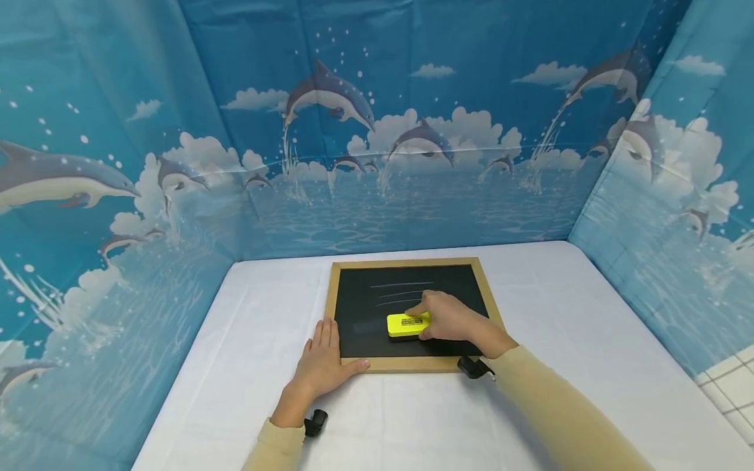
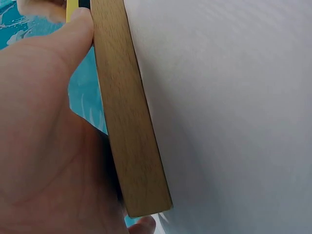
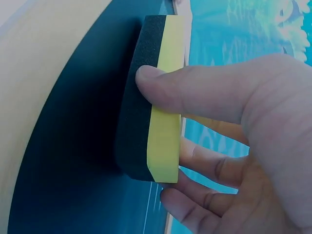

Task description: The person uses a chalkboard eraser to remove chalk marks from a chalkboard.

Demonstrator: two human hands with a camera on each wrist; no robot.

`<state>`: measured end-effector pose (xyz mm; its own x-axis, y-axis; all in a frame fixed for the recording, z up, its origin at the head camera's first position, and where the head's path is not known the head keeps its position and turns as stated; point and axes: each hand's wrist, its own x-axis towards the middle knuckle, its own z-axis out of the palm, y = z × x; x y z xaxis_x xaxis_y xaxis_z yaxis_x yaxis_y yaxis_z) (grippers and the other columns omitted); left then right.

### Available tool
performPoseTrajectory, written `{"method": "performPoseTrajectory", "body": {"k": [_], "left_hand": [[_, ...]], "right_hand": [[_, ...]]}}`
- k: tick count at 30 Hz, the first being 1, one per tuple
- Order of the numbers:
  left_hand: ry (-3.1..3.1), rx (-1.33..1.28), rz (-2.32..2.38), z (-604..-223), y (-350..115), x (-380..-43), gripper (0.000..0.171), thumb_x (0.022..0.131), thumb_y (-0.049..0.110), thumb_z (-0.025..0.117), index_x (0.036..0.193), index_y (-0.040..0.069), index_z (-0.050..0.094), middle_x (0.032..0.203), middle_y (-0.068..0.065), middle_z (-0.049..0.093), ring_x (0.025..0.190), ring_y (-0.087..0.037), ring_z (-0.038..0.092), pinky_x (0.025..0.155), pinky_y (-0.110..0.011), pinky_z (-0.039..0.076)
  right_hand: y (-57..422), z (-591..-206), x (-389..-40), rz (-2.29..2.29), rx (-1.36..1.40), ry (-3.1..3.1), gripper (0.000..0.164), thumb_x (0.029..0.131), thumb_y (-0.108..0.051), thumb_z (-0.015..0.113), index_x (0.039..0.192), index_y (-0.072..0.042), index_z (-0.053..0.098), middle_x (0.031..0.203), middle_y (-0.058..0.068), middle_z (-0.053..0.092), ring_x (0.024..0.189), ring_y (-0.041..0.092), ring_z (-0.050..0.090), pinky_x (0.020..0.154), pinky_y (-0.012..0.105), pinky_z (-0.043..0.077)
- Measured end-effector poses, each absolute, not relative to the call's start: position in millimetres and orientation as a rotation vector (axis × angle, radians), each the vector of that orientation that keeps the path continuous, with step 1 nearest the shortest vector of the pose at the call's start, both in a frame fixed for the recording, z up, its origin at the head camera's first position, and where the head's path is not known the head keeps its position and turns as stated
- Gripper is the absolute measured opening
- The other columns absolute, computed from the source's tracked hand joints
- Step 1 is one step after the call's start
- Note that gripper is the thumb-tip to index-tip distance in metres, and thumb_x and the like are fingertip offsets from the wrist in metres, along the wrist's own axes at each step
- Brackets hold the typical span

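Gripping a yellow-and-black eraser [image 1: 400, 325]: right hand [image 1: 450, 316], clamped on it, thumb on the near long side, fingers around the far side. Eraser sits over the lower half of a chalkboard [image 1: 366, 341], roughly mid-width, yellow face up with dark print, black pad facing the board; exact contact lost in shadow. Three thin white lines [image 1: 402, 284] on the board, just beyond the eraser, roughly parallel; the nearer two run up close to the right hand.

Left hand [image 1: 321, 366] at the board's near left corner, fingers straight and close together along the left side, thumb spread away from them and resting on the near edge of the wooden frame [image 1: 412, 365]. Holds no eraser.

Board lies flat on a white-covered worktop [image 1: 565, 314]. Beige sleeves [image 1: 554, 405] on both arms, small black device [image 1: 316, 423] at each wrist. Blue dolphin-print curtain [image 1: 412, 209] behind and on both sides; white tiles [image 1: 730, 386], lower right.
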<state>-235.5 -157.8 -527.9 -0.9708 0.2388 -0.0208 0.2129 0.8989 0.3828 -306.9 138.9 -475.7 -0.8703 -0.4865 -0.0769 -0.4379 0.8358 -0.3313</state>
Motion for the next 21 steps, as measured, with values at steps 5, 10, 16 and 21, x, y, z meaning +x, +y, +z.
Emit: {"method": "performPoseTrajectory", "body": {"k": [5,10,16,21], "left_hand": [[3.003,0.366,0.584,-525,-159,-237,0.120,0.084,0.075,0.061,0.157,-0.008,0.015,0.166,-0.023,0.005,0.153,-0.039,0.005,0.115,-0.062,0.018],[3.004,0.370,0.582,-528,-160,-237,0.121,0.083,0.078,0.059,0.157,-0.008,0.016,0.166,-0.023,0.005,0.152,-0.039,0.005,0.115,-0.063,0.019],[3.008,0.373,0.576,-532,-161,-238,0.123,0.082,0.081,0.056,0.157,-0.007,0.016,0.166,-0.023,0.005,0.152,-0.039,0.005,0.115,-0.063,0.019],[3.005,0.366,0.563,-530,-160,-238,0.123,0.082,0.081,0.056,0.158,-0.007,0.015,0.166,-0.022,0.004,0.153,-0.039,0.004,0.115,-0.062,0.019]], "right_hand": [[168,-473,-304,-0.491,-0.685,2.867,0.061,0.074,-0.023,0.092,0.131,-0.021,0.070,0.096,-0.001,0.056,0.082,0.019,0.049,0.072,0.035,0.045],[191,-474,-300,-0.489,-0.612,2.876,0.063,0.073,-0.021,0.092,0.132,-0.020,0.070,0.098,0.001,0.056,0.081,0.019,0.049,0.070,0.035,0.046],[209,-477,-296,-0.479,-0.549,2.899,0.065,0.072,-0.016,0.092,0.132,-0.019,0.069,0.102,0.003,0.058,0.083,0.020,0.051,0.074,0.038,0.050],[221,-479,-295,-0.450,-0.580,2.957,0.064,0.073,-0.010,0.091,0.133,-0.016,0.069,0.107,0.007,0.060,0.087,0.023,0.054,0.080,0.041,0.053]]}}
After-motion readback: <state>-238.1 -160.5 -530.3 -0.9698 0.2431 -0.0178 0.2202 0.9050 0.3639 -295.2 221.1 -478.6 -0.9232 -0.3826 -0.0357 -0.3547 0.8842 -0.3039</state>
